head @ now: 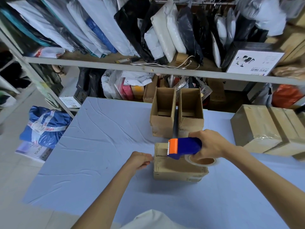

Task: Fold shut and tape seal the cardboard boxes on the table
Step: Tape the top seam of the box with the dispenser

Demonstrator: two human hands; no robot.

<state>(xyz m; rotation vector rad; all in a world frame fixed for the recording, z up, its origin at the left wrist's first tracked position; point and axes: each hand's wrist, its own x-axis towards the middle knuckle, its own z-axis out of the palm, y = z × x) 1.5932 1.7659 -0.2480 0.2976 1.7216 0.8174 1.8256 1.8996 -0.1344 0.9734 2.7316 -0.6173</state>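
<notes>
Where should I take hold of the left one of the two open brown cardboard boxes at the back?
Take the left open brown cardboard box by its near wall's top edge, from above: its top is open, and the second open box stands close on its right.

Metal shelf (99, 63), bagged parcels (165, 30) on it, white cables (165, 64), blue bag (44, 126) on floor

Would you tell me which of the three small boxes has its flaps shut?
The nearest box, under the tape dispenser; the two boxes behind stand open-topped.
</notes>
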